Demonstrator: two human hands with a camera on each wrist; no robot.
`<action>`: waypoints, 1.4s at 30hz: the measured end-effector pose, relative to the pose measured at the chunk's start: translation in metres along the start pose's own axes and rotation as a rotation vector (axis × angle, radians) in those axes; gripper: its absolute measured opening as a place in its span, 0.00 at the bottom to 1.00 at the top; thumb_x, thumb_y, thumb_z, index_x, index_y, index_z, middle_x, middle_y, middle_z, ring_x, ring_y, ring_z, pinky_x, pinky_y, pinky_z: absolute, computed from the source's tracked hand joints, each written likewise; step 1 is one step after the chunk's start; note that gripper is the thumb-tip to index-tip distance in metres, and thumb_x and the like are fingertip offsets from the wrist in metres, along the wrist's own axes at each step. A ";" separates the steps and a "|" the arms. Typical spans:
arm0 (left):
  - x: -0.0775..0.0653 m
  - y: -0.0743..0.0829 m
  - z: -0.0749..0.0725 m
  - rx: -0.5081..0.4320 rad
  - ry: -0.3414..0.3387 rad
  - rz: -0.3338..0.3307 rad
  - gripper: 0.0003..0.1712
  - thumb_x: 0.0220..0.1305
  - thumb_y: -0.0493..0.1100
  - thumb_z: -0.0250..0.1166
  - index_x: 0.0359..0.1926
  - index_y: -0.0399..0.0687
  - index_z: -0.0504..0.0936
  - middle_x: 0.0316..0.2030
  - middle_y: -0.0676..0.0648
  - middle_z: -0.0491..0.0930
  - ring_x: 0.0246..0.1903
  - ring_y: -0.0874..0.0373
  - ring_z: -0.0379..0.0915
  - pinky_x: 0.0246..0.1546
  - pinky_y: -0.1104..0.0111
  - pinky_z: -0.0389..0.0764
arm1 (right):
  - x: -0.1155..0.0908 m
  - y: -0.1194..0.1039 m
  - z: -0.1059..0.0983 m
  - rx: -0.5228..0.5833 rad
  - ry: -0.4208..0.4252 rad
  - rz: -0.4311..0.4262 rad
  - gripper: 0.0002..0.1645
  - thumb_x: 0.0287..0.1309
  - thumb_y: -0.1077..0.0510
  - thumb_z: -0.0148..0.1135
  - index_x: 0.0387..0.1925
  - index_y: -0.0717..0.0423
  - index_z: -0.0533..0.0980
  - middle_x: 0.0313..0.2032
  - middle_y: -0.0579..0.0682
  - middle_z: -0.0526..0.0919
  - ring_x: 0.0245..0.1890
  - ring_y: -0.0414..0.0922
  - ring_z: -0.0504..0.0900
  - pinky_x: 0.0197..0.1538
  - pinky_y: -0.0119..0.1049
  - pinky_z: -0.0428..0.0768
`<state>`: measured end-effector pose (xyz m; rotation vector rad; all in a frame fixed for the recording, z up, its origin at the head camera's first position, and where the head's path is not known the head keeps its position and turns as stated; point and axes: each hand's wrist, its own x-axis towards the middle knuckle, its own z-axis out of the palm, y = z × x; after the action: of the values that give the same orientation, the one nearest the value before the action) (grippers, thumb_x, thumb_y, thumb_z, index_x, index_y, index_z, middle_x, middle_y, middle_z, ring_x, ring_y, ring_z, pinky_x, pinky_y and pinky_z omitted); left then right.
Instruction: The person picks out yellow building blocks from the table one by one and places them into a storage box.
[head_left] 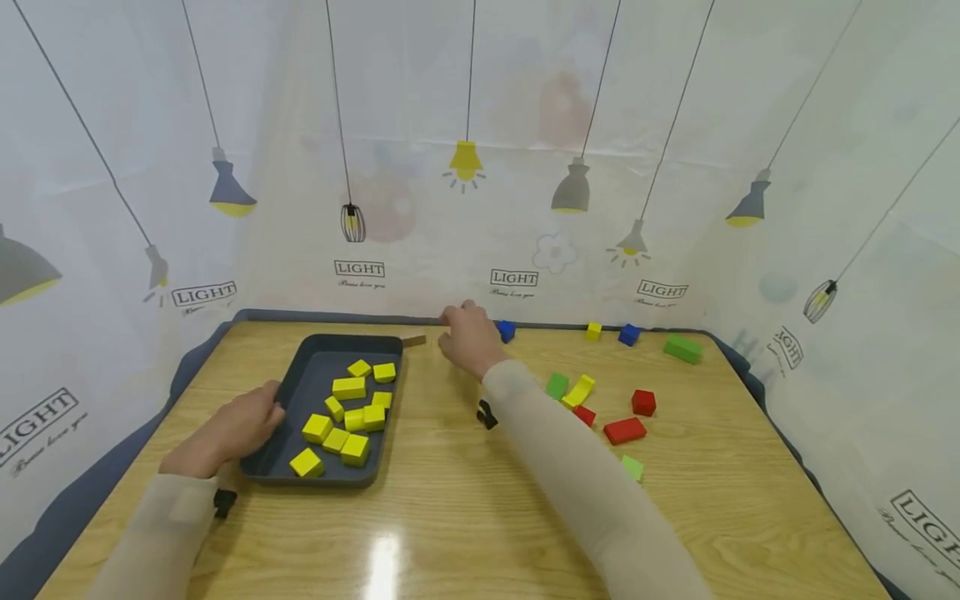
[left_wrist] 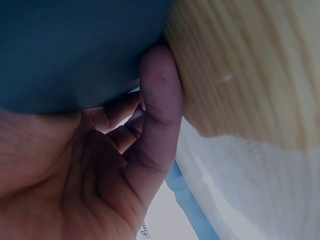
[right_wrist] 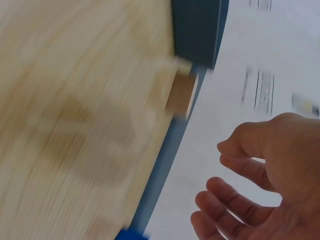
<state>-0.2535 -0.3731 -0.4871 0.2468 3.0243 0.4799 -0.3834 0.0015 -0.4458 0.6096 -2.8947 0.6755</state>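
A dark grey tray point(head_left: 296, 442) stands on the left of the table with several yellow blocks point(head_left: 348, 388) inside. My left hand point(head_left: 240, 425) grips the tray's left side, fingers against the wall; the left wrist view shows a finger point(left_wrist: 161, 95) at its lower edge. My right hand point(head_left: 471, 340) hovers near the back edge, between a brown block point(head_left: 415, 341) and a blue block point(head_left: 507, 332). Its fingers are loosely bent, the thumb and index tips close together point(right_wrist: 222, 152) with nothing visible between them. The brown block point(right_wrist: 182, 95) lies by the tray's corner.
On the right lie red blocks point(head_left: 625, 431), a green block point(head_left: 682, 348), a yellow curved block point(head_left: 579, 391) and a light green block point(head_left: 632, 467). A small yellow block point(head_left: 593, 332) and another blue block point(head_left: 629, 335) sit near the back. A printed curtain point(head_left: 435, 275) surrounds the wooden table point(head_left: 450, 517).
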 end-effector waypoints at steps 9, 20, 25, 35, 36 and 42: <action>-0.001 -0.001 -0.001 -0.007 0.002 0.013 0.29 0.83 0.37 0.54 0.71 0.13 0.69 0.61 0.15 0.83 0.51 0.32 0.87 0.58 0.33 0.87 | -0.009 0.074 -0.025 -0.030 0.053 0.196 0.22 0.78 0.59 0.70 0.68 0.59 0.86 0.65 0.63 0.83 0.66 0.63 0.84 0.70 0.60 0.88; 0.000 -0.001 0.000 -0.008 -0.003 0.014 0.28 0.84 0.37 0.54 0.71 0.13 0.69 0.61 0.15 0.83 0.51 0.33 0.87 0.58 0.33 0.87 | -0.021 0.140 -0.058 -0.078 0.101 0.380 0.29 0.78 0.56 0.67 0.74 0.62 0.82 0.70 0.69 0.78 0.72 0.71 0.77 0.77 0.72 0.78; 0.001 -0.002 0.000 -0.008 -0.006 0.006 0.28 0.84 0.37 0.54 0.71 0.13 0.69 0.61 0.15 0.83 0.49 0.34 0.86 0.57 0.34 0.87 | -0.030 0.162 -0.071 -0.077 0.084 0.417 0.32 0.78 0.55 0.64 0.76 0.65 0.79 0.71 0.72 0.76 0.72 0.72 0.75 0.78 0.74 0.76; 0.001 -0.003 0.002 -0.006 0.001 0.010 0.29 0.84 0.36 0.54 0.71 0.13 0.69 0.62 0.15 0.83 0.51 0.33 0.87 0.59 0.33 0.87 | -0.045 0.188 -0.076 -0.091 0.030 0.468 0.30 0.76 0.57 0.66 0.72 0.69 0.80 0.67 0.73 0.75 0.67 0.72 0.75 0.74 0.71 0.81; 0.001 -0.003 0.002 -0.007 -0.001 0.010 0.29 0.84 0.37 0.54 0.71 0.13 0.69 0.61 0.15 0.83 0.51 0.33 0.87 0.59 0.33 0.87 | -0.046 0.189 -0.077 -0.089 0.028 0.467 0.29 0.76 0.57 0.66 0.71 0.69 0.81 0.67 0.73 0.76 0.67 0.72 0.75 0.73 0.71 0.81; 0.002 -0.001 0.002 -0.010 -0.001 0.007 0.28 0.84 0.37 0.54 0.71 0.14 0.69 0.62 0.15 0.83 0.51 0.33 0.86 0.58 0.33 0.87 | -0.056 0.192 -0.078 -0.052 0.001 0.474 0.21 0.80 0.60 0.60 0.64 0.70 0.82 0.65 0.72 0.76 0.69 0.73 0.73 0.75 0.71 0.80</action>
<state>-0.2553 -0.3733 -0.4890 0.2565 3.0200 0.4948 -0.4092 0.2139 -0.4637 -0.0937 -3.0635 0.6384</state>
